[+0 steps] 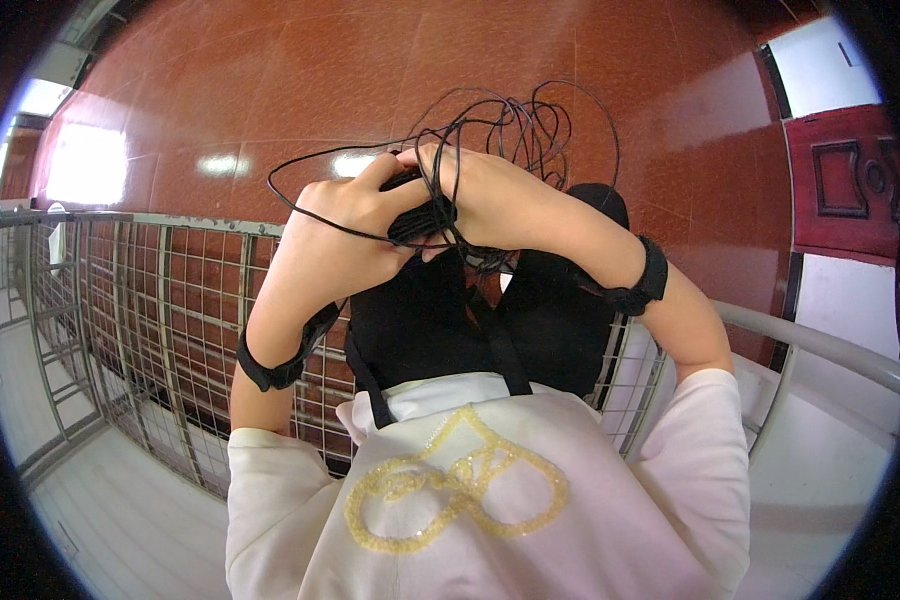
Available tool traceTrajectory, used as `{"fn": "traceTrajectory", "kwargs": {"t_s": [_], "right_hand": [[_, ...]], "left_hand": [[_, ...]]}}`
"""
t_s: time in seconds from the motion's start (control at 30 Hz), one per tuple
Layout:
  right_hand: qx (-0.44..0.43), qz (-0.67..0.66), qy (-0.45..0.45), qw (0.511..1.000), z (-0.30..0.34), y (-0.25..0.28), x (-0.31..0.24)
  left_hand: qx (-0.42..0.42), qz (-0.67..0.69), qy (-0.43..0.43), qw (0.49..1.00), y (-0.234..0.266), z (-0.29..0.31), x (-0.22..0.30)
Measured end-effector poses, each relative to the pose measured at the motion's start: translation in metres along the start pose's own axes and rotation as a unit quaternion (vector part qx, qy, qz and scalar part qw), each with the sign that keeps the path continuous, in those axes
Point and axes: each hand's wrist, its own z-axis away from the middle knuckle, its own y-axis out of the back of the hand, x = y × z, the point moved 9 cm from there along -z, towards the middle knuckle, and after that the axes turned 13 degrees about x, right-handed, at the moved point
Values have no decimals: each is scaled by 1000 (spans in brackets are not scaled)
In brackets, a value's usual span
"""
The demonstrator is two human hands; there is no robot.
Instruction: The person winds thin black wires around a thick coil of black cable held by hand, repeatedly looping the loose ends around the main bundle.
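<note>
A tangle of thin black cable [422, 222] is bunched between my two hands, just above my lap. My left hand [345, 225] closes around the bundle from the left, fingers bent over it. From the right, my right hand [475, 195] wraps the same bundle, its wrist bent inward and its fingertips partly hidden. Loose loops spread out beyond the right hand over the floor side, and one wide loop passes across the back of the left hand. A black band sits on each forearm.
I sit on a metal wire-grid frame [210, 285], with a tubular rail [820, 345] on the right. Beyond lies a glossy reddish-brown tiled floor [300, 70]. A dark red panelled door [845, 180] stands at the right, beside white walls.
</note>
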Motion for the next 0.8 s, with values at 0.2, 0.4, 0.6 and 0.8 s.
{"fn": "traceTrajectory", "kwargs": {"t_s": [0.2,0.4,0.6,0.8], "right_hand": [[-56,-48,-88,993,8,-7,24],[-101,-261,-153,948,28,18,55],[-29,-322,-157,933,35,51,64],[-30,-422,-190,886,43,51,83]], "left_hand": [[-26,40,48,998,0,1,-2],[-60,19,28,998,-2,2,9],[-75,-3,33,997,-5,0,6],[-72,-10,11,997,-9,-3,12]]}}
